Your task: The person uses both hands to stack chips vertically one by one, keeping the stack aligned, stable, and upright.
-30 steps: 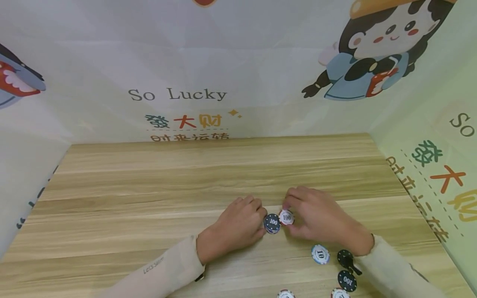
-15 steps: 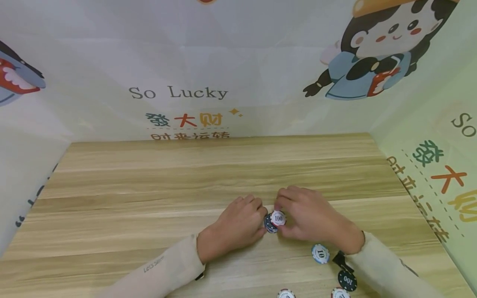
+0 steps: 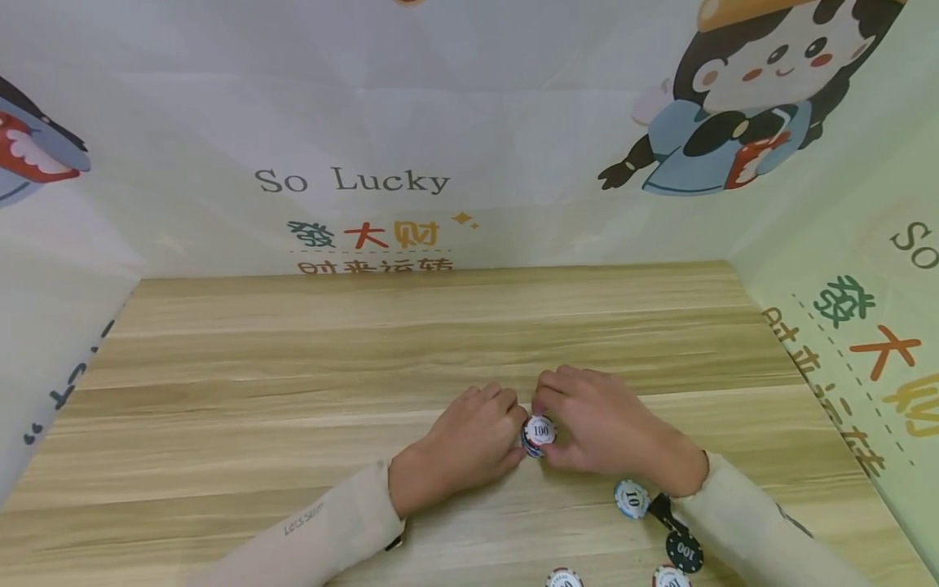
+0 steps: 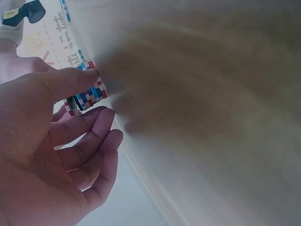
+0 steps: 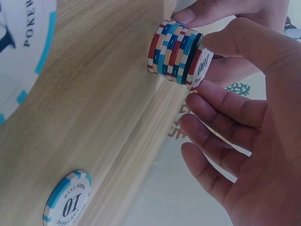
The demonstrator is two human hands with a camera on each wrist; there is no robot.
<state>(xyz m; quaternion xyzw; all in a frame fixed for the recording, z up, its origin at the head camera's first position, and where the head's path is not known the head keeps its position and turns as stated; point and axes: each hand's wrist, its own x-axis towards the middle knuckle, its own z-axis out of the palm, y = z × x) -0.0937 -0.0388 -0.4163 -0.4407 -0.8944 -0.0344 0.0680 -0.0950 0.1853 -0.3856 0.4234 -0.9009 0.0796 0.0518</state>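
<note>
Near the middle of the table stands a stack of poker chips [image 5: 169, 52], with red, blue and dark edges in the right wrist view. My left hand [image 3: 469, 436] steadies it from the left, thumb and fingers curved around its side; in the left wrist view the stack [image 4: 94, 95] shows between thumb and fingertips. My right hand [image 3: 609, 428] pinches a white-faced 100 poker chip [image 3: 540, 430] with a red edge between thumb and fingers. That chip lies over the top of the stack, slightly tilted in the right wrist view. It hides most of the dark chip beneath.
Right of the stack lie a light blue 10 chip [image 3: 631, 499] and a black 100 chip [image 3: 685, 552]. Two white-and-red chips, one at the bottom edge [image 3: 564, 578] and another [image 3: 671, 577], are partly cut off. A printed cloth wall [image 3: 513, 163] bounds the back.
My right hand has moved left, carrying the white-faced chip from beside the stack to over its top. The left hand has stayed at the stack.
</note>
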